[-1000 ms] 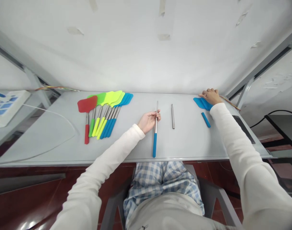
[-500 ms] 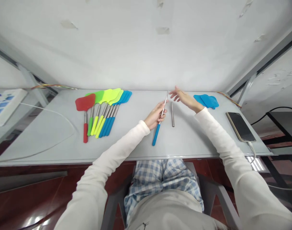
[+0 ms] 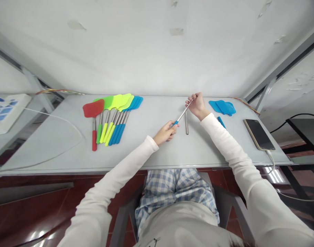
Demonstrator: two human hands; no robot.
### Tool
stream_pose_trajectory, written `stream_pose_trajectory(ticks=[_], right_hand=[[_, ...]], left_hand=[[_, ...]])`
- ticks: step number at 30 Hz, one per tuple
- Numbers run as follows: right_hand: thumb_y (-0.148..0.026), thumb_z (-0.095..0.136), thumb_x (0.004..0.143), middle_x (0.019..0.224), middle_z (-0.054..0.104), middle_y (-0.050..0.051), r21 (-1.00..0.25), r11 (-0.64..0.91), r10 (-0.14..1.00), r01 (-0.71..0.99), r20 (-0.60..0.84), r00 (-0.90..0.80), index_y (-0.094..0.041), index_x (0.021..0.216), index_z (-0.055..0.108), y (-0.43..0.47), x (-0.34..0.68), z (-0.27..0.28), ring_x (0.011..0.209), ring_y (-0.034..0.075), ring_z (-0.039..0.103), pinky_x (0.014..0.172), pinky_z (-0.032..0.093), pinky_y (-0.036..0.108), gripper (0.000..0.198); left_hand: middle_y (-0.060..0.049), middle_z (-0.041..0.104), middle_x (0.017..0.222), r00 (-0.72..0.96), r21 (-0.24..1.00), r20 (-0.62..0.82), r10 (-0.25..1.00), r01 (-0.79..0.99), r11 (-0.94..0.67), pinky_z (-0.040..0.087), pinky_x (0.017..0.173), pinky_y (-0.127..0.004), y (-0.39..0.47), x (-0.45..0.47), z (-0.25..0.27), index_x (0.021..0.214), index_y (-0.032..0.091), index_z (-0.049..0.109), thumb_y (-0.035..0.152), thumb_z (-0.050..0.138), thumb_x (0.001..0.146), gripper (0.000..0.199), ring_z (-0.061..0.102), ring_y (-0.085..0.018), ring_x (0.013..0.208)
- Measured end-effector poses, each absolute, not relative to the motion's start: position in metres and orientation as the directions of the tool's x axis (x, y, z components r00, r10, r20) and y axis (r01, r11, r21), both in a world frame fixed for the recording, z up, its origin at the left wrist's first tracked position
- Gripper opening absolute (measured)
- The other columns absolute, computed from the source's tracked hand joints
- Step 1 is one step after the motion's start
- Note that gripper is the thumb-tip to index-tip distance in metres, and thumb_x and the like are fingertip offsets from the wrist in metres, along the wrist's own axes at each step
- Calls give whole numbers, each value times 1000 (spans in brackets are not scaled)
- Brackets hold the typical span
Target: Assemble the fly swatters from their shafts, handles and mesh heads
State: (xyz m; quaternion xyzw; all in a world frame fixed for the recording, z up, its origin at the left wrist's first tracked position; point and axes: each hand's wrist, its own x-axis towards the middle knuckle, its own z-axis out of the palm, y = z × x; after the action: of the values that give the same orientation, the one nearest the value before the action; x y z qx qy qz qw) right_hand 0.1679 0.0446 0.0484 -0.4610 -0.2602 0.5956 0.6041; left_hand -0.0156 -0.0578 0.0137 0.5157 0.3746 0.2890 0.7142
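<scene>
My left hand (image 3: 167,131) is closed around the blue grip of a fly swatter handle (image 3: 182,114), a thin metal rod slanting up to the right. At the rod's upper end, my right hand (image 3: 196,104) pinches the tip between its fingers. No swatter head shows on this rod. Just below my right hand, a loose metal tube (image 3: 187,125) lies on the table. Blue swatter heads (image 3: 225,107) lie to the right of that hand. Beside my right sleeve a blue grip (image 3: 221,122) shows in part; the sleeve hides the rest.
On the left, several fly swatters (image 3: 112,118) in red, green, yellow and blue lie side by side on the grey table (image 3: 157,161). A phone (image 3: 258,133) with a cable lies at the right. A white box (image 3: 9,113) stands far left, by a thin white cable (image 3: 56,119).
My right hand has closed on the rod's tip. My left hand has shifted down onto the blue grip, and the rod now tilts further right. A blue grip has come into view beside my right sleeve.
</scene>
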Motion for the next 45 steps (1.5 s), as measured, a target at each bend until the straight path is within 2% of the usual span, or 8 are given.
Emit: stream_pose_trajectory(ticks=[10, 15, 18, 23, 26, 30, 37, 45], right_hand=[[-46, 27, 90, 50, 33, -6, -742, -167, 961, -649, -270, 61, -23, 66, 26, -2, 124, 51, 44, 11, 38, 49, 39, 25, 33], [-62, 27, 91, 46, 23, -8, -687, -154, 931, -710, -342, 129, -24, 66, 25, -13, 117, 54, 40, 10, 27, 43, 38, 24, 45], [-69, 32, 88, 46, 11, -10, -727, -55, 933, -685, -282, 224, -24, 65, 16, -19, 111, 52, 38, 9, 11, 33, 22, 23, 53], [-70, 39, 86, 45, 9, -11, -760, -26, 970, -649, -175, 166, -24, 65, 13, -8, 131, 55, 36, 7, 6, 29, 12, 23, 57], [-67, 39, 88, 45, 12, -11, -751, -31, 983, -660, -141, 115, -24, 65, 16, 13, 160, 60, 35, 7, 10, 29, 15, 21, 54], [-56, 35, 93, 47, 15, -11, -782, -84, 978, -618, -183, 99, -24, 69, 27, 36, 175, 52, 36, 6, 13, 31, 15, 18, 41], [-25, 43, 87, 64, 45, -7, -990, -106, 972, 90, -85, 218, -25, 98, 34, 31, 143, 9, 50, 12, 46, 52, 43, 25, 14], [-11, 41, 82, 112, 55, 23, -427, 126, 949, 896, 314, 16, -4, 124, 45, 13, 144, -12, 107, 32, 49, 95, 36, 48, 43]], left_hand=[[6, 41, 64, 414, 974, -76, 907, 225, -21, 27, 46, -19, -49, -11, 10, 98, 21, 50, 35, 42, 93, 17, 34, -7, 46], [-5, 59, 86, 333, 675, 105, 937, 668, -313, 35, 63, -25, -53, -11, 9, 106, 23, 47, 35, 37, 96, 19, 58, -18, 73], [-3, 55, 76, 357, 661, 88, 930, 678, -322, 34, 61, -25, -60, -7, 11, 101, 23, 43, 37, 38, 96, 16, 56, -18, 65], [9, 26, 54, 573, 972, -189, 797, 226, 69, 21, 42, -18, -72, -11, 22, 83, 24, 34, 49, 31, 96, 28, 24, -8, 38], [12, 18, 54, 716, 909, -321, 620, 50, 413, 7, 36, -15, -79, -23, 26, 81, 24, 34, 56, 35, 92, 34, 7, -4, 37], [9, 32, 55, 659, 856, -320, 681, -106, 505, 9, 34, -13, -80, -37, 22, 93, 21, 46, 39, 39, 92, 19, 15, -3, 36], [-2, 58, 86, 297, 912, -191, 936, -299, 281, 45, 57, -21, -67, -43, 11, 102, 14, 58, 13, 50, 72, 31, 52, -5, 58], [-3, 57, 101, 50, 989, -132, 990, -63, 135, 45, 60, -21, -51, -46, -9, 113, 20, 54, 26, 75, 68, 51, 66, -11, 75]])
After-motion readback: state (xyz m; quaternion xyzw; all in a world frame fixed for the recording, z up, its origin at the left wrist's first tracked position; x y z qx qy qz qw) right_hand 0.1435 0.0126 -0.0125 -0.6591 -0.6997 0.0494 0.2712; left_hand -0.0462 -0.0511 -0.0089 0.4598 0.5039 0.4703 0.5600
